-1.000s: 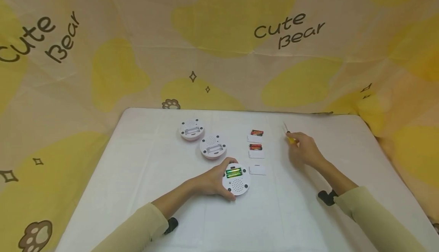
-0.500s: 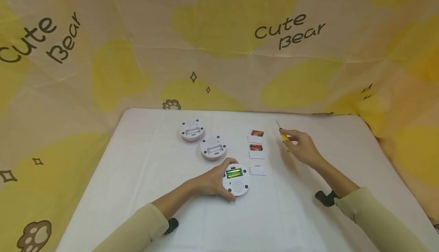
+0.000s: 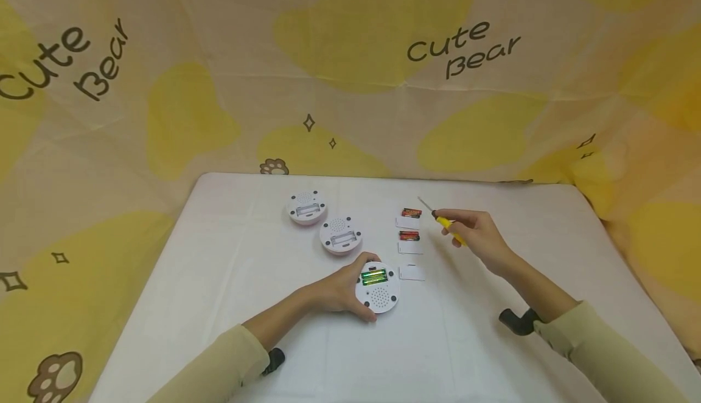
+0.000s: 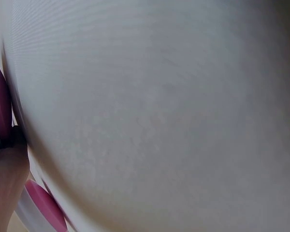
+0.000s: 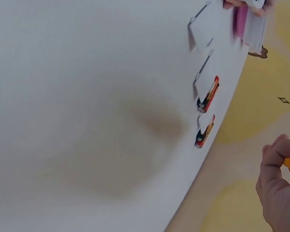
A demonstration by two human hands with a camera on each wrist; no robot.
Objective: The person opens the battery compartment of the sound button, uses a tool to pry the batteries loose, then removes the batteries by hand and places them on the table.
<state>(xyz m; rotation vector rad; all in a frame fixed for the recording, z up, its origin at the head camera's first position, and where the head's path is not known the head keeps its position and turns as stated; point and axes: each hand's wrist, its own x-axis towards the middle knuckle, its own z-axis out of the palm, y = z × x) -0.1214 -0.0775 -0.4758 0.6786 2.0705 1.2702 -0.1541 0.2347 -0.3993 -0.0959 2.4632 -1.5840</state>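
My left hand [image 3: 342, 287] grips the side of a round white device [image 3: 380, 298], thumb at the near edge and fingers at the far edge. Its underside faces up, showing speaker holes, dark feet and an uncovered compartment with green batteries [image 3: 374, 277] inside. To the right, my right hand [image 3: 479, 235] holds a screwdriver [image 3: 450, 230] by its yellow handle, the shaft pointing up and left above the table. In the right wrist view the fingers [image 5: 278, 154] curl round the yellow handle, which is mostly cut off by the frame.
Two similar devices, one nearer [image 3: 341, 235] and one farther [image 3: 306, 208], lie upside down with bare battery compartments. White covers [image 3: 412, 273] form a column right of them, with red batteries [image 3: 409, 236] beside two. A patterned cloth [image 3: 350, 86] hangs behind the white table [image 3: 246, 257].
My right hand has shifted slightly left, and the screwdriver has tilted so its tip points farther left, near the upper red batteries. My left hand and the device have stayed put.
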